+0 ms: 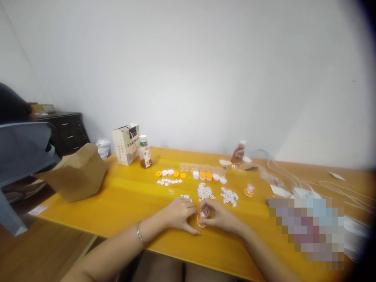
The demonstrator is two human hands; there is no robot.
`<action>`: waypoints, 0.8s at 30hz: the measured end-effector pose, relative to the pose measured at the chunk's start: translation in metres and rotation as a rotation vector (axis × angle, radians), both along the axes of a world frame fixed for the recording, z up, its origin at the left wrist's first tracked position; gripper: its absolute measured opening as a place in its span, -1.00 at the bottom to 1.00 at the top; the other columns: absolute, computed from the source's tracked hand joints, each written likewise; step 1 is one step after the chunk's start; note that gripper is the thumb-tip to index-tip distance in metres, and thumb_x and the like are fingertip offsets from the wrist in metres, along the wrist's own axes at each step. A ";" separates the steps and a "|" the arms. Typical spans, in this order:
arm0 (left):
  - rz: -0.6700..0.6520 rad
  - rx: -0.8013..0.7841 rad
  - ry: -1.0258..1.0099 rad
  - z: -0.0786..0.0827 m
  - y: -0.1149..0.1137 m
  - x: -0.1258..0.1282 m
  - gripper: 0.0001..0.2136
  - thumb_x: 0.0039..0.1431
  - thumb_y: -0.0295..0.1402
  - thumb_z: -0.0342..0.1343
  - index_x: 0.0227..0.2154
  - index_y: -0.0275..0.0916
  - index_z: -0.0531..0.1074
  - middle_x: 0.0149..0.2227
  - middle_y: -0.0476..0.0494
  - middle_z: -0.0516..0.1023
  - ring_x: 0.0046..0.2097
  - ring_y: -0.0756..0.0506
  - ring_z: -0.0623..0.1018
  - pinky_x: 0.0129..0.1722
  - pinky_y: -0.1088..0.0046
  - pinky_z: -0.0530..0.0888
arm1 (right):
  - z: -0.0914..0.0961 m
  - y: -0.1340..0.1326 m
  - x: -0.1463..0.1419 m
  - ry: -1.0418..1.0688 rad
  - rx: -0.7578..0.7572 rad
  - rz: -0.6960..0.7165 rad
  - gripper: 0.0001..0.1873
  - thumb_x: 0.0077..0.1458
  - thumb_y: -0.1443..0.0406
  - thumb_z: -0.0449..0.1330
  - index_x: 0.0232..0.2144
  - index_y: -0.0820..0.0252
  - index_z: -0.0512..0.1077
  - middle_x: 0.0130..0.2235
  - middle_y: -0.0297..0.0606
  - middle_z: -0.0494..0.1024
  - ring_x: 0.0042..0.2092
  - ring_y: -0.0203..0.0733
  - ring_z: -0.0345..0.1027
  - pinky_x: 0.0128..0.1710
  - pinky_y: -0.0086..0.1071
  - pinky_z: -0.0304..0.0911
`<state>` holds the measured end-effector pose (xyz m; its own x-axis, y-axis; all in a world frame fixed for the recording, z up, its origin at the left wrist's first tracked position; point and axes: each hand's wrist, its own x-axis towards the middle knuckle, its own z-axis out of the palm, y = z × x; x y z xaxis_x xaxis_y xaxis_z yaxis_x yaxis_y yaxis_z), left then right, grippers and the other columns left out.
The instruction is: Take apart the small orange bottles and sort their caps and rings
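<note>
My right hand (221,217) has its thumb and fingers around a small clear round container (203,214) with an orange base and white bits inside. Beside it, my left hand (180,213) is low over the table, palm down, its thumb stretched towards the container and apart from the other fingers. A few small white pieces (185,196) lie just beyond the left fingertips. Past my right hand are two heaps of white plastic parts, a nearer-to-centre heap (205,192) and a right heap (229,196). A similar orange-based container (248,190) stands farther right.
Rows of orange and white caps (176,174), small white cones (167,181) and clear cups (194,167) stand farther back. Two bottles, a left bottle (145,152) and a right bottle (238,153), a paper bag (126,145), a brown bag (79,172) and a power strip (305,193) surround them.
</note>
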<state>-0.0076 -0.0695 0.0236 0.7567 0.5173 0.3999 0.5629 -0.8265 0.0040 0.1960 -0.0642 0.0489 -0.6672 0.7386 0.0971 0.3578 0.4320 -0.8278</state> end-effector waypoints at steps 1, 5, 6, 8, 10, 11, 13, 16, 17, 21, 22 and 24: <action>0.026 0.006 -0.004 -0.005 -0.001 0.004 -0.50 -0.10 0.15 -0.02 -0.43 -0.25 0.36 -0.46 -0.10 0.42 -0.39 -0.07 0.41 -0.36 0.45 0.28 | -0.004 0.001 0.000 0.006 0.012 -0.023 -0.76 -0.14 0.19 0.23 -0.41 0.17 0.30 -0.46 -0.40 0.36 -0.42 -0.31 0.21 -0.42 -0.46 0.15; 0.139 -0.002 -0.034 -0.016 0.000 0.013 -0.56 -0.05 0.10 -0.02 -0.47 -0.25 0.33 -0.48 -0.10 0.42 -0.40 -0.06 0.41 -0.39 0.47 0.29 | -0.018 0.003 -0.002 0.026 0.106 -0.083 -0.66 -0.23 0.13 0.30 -0.49 0.17 0.26 -0.47 -0.41 0.31 -0.43 -0.32 0.15 -0.45 -0.47 0.10; 0.150 -0.009 -0.041 -0.017 0.001 0.014 -0.56 -0.06 0.10 -0.01 -0.48 -0.25 0.32 -0.47 -0.10 0.42 -0.40 -0.06 0.41 -0.40 0.47 0.29 | -0.021 0.003 -0.003 0.034 0.108 -0.082 -0.64 -0.25 0.12 0.31 -0.51 0.17 0.25 -0.48 -0.42 0.29 -0.44 -0.32 0.14 -0.46 -0.47 0.10; 0.160 -0.030 -0.054 -0.018 0.002 0.016 -0.55 -0.09 0.11 0.01 -0.48 -0.25 0.31 -0.46 -0.09 0.42 -0.40 -0.07 0.42 -0.41 0.47 0.29 | -0.027 0.002 -0.006 0.040 0.070 -0.077 -0.61 -0.25 0.10 0.31 -0.51 0.16 0.21 -0.52 -0.45 0.25 -0.47 -0.34 0.11 -0.50 -0.48 0.07; 0.161 -0.066 -0.062 -0.020 0.004 0.016 -0.54 -0.11 0.12 0.02 -0.48 -0.25 0.30 -0.46 -0.09 0.42 -0.41 -0.07 0.42 -0.42 0.48 0.29 | -0.030 0.002 -0.008 0.037 0.029 -0.076 -0.60 -0.23 0.09 0.30 -0.48 0.15 0.19 -0.55 -0.48 0.23 -0.51 -0.36 0.09 -0.53 -0.49 0.04; 0.162 -0.085 -0.064 -0.021 0.004 0.016 -0.53 -0.12 0.13 0.02 -0.47 -0.25 0.30 -0.46 -0.09 0.42 -0.41 -0.06 0.42 -0.43 0.48 0.29 | -0.031 0.002 -0.009 0.036 0.023 -0.079 -0.59 -0.22 0.09 0.29 -0.46 0.15 0.18 -0.56 -0.49 0.23 -0.51 -0.36 0.08 -0.54 -0.50 0.02; 0.158 -0.115 -0.061 -0.022 0.005 0.015 -0.54 -0.10 0.11 0.03 -0.45 -0.26 0.30 -0.45 -0.10 0.42 -0.41 -0.06 0.41 -0.43 0.48 0.29 | -0.031 0.001 -0.010 0.019 0.051 -0.103 -0.56 -0.24 0.08 0.30 -0.46 0.13 0.15 -0.56 -0.50 0.22 -0.52 -0.37 0.06 -0.55 -0.51 0.01; 0.153 -0.121 -0.056 -0.023 0.004 0.016 -0.63 -0.07 0.01 0.07 -0.47 -0.25 0.29 -0.45 -0.08 0.41 -0.39 -0.07 0.42 -0.42 0.48 0.29 | -0.029 0.001 -0.010 -0.080 0.176 -0.178 -0.53 -0.28 0.06 0.30 -0.52 0.13 0.11 -0.57 -0.51 0.19 -0.52 -0.37 0.03 -0.56 -0.51 -0.03; 0.154 -0.124 -0.060 -0.022 0.003 0.016 -0.65 -0.07 -0.02 0.08 -0.48 -0.25 0.28 -0.45 -0.07 0.41 -0.39 -0.07 0.42 -0.41 0.48 0.29 | -0.029 0.001 -0.010 -0.119 0.221 -0.203 -0.54 -0.26 0.04 0.28 -0.54 0.14 0.11 -0.58 -0.51 0.19 -0.52 -0.37 0.03 -0.56 -0.51 -0.04; 0.185 -0.179 -0.091 -0.018 0.000 0.020 -0.59 -0.13 0.05 0.09 -0.51 -0.25 0.26 -0.46 -0.06 0.40 -0.39 -0.07 0.42 -0.40 0.48 0.29 | -0.030 0.001 -0.011 -0.185 0.331 -0.231 -0.60 -0.16 0.03 0.19 -0.59 0.16 0.13 -0.60 -0.48 0.22 -0.53 -0.37 0.05 -0.56 -0.50 -0.03; 0.196 -0.192 -0.097 -0.018 0.000 0.022 -0.57 -0.14 0.07 0.09 -0.50 -0.25 0.26 -0.45 -0.06 0.39 -0.39 -0.07 0.42 -0.40 0.47 0.29 | -0.031 0.001 -0.012 -0.189 0.354 -0.229 -0.61 -0.15 0.03 0.19 -0.59 0.16 0.14 -0.60 -0.47 0.23 -0.54 -0.36 0.06 -0.56 -0.50 -0.02; 0.209 -0.207 -0.112 -0.017 0.000 0.024 -0.60 -0.15 0.03 0.11 -0.49 -0.25 0.26 -0.44 -0.06 0.39 -0.38 -0.07 0.41 -0.40 0.48 0.28 | -0.032 0.001 -0.013 -0.201 0.397 -0.232 -0.63 -0.15 0.04 0.19 -0.60 0.17 0.17 -0.61 -0.45 0.25 -0.54 -0.36 0.08 -0.56 -0.50 -0.02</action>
<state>0.0167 -0.0695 0.0063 0.5826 0.7361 0.3444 0.7073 -0.6680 0.2313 0.1831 -0.0632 0.0166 -0.5243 0.8018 0.2868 0.6172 0.5899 -0.5206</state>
